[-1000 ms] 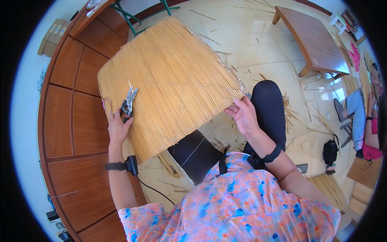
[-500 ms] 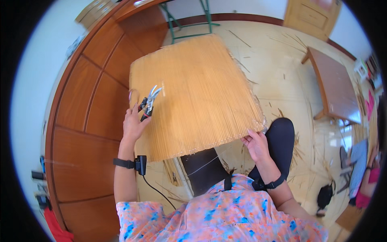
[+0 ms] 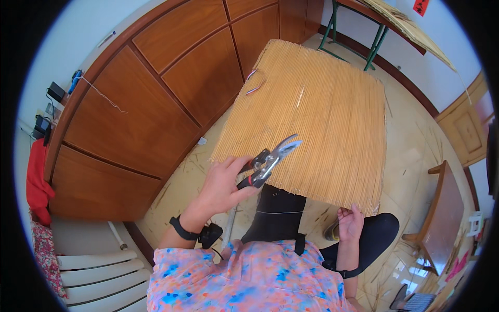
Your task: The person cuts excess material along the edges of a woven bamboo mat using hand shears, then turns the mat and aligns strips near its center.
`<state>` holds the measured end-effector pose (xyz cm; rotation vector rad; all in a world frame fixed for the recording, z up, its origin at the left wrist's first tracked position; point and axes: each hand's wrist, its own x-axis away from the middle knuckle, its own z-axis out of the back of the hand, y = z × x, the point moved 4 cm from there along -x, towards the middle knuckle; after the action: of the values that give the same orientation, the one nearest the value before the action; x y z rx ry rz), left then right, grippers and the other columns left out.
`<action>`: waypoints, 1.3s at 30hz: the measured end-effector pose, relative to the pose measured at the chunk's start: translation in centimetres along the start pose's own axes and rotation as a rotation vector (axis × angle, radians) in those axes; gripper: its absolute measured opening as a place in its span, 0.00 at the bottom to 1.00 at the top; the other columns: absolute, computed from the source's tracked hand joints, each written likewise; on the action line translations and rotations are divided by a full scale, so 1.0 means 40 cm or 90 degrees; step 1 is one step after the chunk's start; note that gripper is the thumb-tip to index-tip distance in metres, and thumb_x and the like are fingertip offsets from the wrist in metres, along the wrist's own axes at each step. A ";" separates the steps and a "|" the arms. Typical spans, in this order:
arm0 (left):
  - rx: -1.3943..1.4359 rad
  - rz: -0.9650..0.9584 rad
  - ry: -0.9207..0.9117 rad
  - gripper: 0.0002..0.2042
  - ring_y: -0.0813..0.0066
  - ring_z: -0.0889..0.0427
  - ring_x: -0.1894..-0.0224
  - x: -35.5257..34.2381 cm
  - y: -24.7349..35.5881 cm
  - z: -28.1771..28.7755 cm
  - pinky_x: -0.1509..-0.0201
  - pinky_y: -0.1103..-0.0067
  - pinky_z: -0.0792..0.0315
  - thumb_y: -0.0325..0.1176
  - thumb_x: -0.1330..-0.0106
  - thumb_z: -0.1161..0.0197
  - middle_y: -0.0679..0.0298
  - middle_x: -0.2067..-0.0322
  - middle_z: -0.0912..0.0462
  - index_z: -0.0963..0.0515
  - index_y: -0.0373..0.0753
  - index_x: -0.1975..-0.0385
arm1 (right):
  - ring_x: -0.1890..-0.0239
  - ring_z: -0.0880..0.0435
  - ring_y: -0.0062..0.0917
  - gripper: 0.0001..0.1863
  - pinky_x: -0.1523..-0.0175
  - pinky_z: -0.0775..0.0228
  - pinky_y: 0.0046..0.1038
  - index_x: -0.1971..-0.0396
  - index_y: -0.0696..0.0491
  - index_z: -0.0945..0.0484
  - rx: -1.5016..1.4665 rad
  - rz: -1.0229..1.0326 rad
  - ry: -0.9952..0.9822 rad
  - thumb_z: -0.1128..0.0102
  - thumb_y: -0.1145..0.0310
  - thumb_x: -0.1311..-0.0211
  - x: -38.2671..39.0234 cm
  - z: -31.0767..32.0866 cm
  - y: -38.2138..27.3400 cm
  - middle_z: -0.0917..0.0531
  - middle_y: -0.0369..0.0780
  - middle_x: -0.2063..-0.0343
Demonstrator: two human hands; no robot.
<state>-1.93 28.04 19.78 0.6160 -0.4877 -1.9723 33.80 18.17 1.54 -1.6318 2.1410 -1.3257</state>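
My left hand (image 3: 226, 184) is wrapped round the dark handles of a pair of pruning shears (image 3: 267, 167). Their metal blades stand apart and point up and right, over the lower left part of a stiff mat (image 3: 317, 119) of thin, straw-coloured stalks laid side by side. At the mat's near right corner, my right hand (image 3: 349, 224) has its palm turned up and its fingers at the edge, gripping it loosely. A red and white striped cord loop (image 3: 253, 82) shows at the mat's far left edge.
Brown wooden cabinets (image 3: 202, 78) run along the left. A slatted white seat (image 3: 101, 278) stands at lower left. Ahead is a green-legged table (image 3: 377, 47) with another mat hanging over it. On the right, a low wooden table (image 3: 436, 223) stands on a tiled floor with scattered stalks.
The view has turned left, showing more cabinet and the white seat. My left hand has brought the shears from the mat's left side towards its near edge. My right hand stays by the near right corner.
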 end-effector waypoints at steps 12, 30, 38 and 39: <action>0.560 0.345 0.295 0.18 0.77 0.25 0.65 0.136 -0.269 0.009 0.57 0.81 0.32 0.28 0.42 0.39 0.65 0.67 0.24 0.28 0.32 0.52 | 0.61 0.19 0.27 0.15 0.60 0.25 0.30 0.53 0.48 0.29 -0.030 -0.089 0.005 0.41 0.70 0.40 -0.009 0.002 0.059 0.20 0.36 0.59; 0.699 0.479 0.130 0.23 0.76 0.19 0.60 0.164 -0.429 -0.038 0.64 0.84 0.35 0.38 0.42 0.40 0.63 0.60 0.18 0.30 0.37 0.47 | 0.55 0.18 0.32 0.14 0.56 0.22 0.35 0.53 0.51 0.26 -0.081 -0.192 -0.112 0.43 0.68 0.38 -0.002 -0.060 0.115 0.18 0.39 0.57; 0.593 0.442 0.192 0.17 0.75 0.20 0.60 0.152 -0.455 -0.033 0.61 0.82 0.31 0.37 0.41 0.39 0.62 0.63 0.19 0.28 0.38 0.53 | 0.51 0.19 0.32 0.16 0.53 0.23 0.33 0.51 0.50 0.27 -0.035 -0.162 -0.139 0.42 0.67 0.39 0.000 -0.088 0.115 0.18 0.39 0.57; 0.591 0.443 0.190 0.17 0.75 0.20 0.60 0.151 -0.450 -0.031 0.61 0.82 0.31 0.37 0.41 0.39 0.62 0.63 0.19 0.28 0.38 0.53 | 0.52 0.19 0.31 0.15 0.53 0.23 0.32 0.52 0.50 0.27 -0.038 -0.156 -0.133 0.42 0.67 0.39 -0.002 -0.089 0.118 0.18 0.39 0.57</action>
<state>-15.98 30.56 7.18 1.0977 -1.2462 -0.9014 28.43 20.31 0.33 -2.0105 1.9269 -1.0993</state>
